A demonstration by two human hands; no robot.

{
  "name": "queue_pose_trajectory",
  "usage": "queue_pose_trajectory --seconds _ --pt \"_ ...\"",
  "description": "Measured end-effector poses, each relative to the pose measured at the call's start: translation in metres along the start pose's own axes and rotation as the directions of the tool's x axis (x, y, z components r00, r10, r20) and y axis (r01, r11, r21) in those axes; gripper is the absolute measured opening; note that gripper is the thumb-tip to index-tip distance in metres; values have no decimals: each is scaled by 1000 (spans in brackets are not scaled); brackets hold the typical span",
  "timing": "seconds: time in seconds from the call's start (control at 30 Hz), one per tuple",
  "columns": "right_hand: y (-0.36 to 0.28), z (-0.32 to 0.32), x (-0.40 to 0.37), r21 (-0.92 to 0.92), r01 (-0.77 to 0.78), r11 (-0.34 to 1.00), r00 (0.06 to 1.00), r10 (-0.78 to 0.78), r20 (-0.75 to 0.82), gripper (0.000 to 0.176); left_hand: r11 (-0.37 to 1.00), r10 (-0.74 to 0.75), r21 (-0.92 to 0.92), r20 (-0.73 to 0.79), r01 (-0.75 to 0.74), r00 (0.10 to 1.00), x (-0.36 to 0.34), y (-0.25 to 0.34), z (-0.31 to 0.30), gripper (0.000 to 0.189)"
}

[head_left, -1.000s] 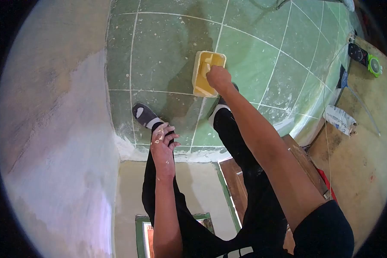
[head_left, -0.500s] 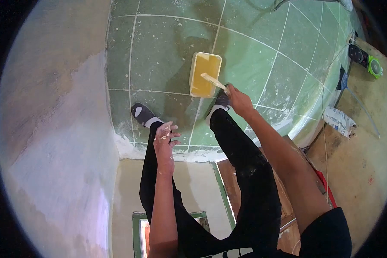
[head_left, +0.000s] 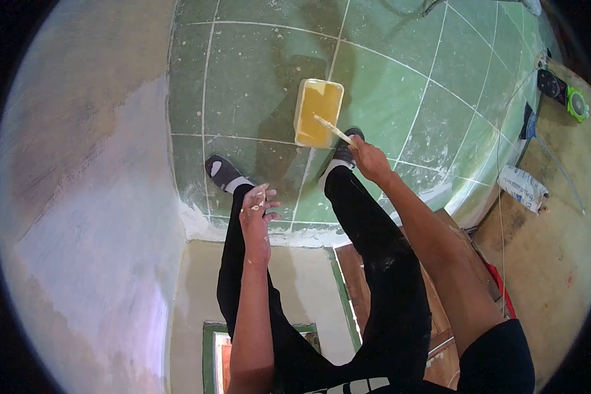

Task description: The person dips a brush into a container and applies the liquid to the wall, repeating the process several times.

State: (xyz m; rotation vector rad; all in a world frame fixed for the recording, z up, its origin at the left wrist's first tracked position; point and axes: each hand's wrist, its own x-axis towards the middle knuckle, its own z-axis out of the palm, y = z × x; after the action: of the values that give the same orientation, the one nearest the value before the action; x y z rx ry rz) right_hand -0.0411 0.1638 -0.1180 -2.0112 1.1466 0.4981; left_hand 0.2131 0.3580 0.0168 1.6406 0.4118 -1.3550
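Note:
My right hand point(head_left: 373, 162) is closed round the handle of a pale, narrow tool point(head_left: 335, 129), which looks like a brush or spatula. The tool's tip is over a white-rimmed rectangular tub point(head_left: 300, 111) holding a yellowish material. The tub stands on the green tiled floor, just beyond my right foot. My left hand point(head_left: 257, 209), smeared with pale material, hangs above my left leg with its fingers apart and nothing in it.
A patchy wall point(head_left: 92, 197) runs along the left. To the right, a brown board point(head_left: 545, 230) bears a white printed bag point(head_left: 522, 187) and a black and bright-green device point(head_left: 576, 104). A thin cable crosses there. My feet in dark slippers stand on the tiles.
The tool's tip has shifted slightly down and right over the tub, and looks narrower. The whole view has moved a little, and my left hand stays open.

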Motion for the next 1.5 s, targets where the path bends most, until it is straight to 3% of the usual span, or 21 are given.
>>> queue_pose_trajectory --seconds 0.13,0.2,0.33,0.53,0.73,0.9,1.23,1.43,1.5 --pt "-6 1 -2 -36 -77 996 994 79 76 27 1000 7 -4 6 -7 1000 -1 -2 -1 37" --pt "-10 0 -2 0 15 1000 999 -15 -45 28 1000 19 -12 18 -19 1000 -1 -2 2 37" --pt "-22 -9 -8 -19 -25 1000 1000 25 -16 30 1000 24 19 -4 -24 1000 -1 -1 2 34" --pt "-24 -17 -10 -25 3 1000 993 -6 -120 27 999 29 27 8 -29 1000 -2 -2 4 35" --pt "4 -3 -3 -65 50 997 992 -57 -108 22 1000 19 23 3 -19 1000 0 -2 5 36" --pt "3 2 -5 57 92 994 990 -85 -115 14 999 -6 38 -18 7 1000 0 -1 6 36" --pt "-8 -6 -3 45 -30 999 1000 29 12 16 998 17 65 -5 -17 1000 5 1 5 35" --pt "3 1 -3 35 44 998 999 -43 -16 16 999 -3 36 -8 4 1000 5 4 2 37" --pt "6 3 -5 -17 -34 999 999 34 32 16 999 2 34 -6 -1 1000 4 3 0 37"
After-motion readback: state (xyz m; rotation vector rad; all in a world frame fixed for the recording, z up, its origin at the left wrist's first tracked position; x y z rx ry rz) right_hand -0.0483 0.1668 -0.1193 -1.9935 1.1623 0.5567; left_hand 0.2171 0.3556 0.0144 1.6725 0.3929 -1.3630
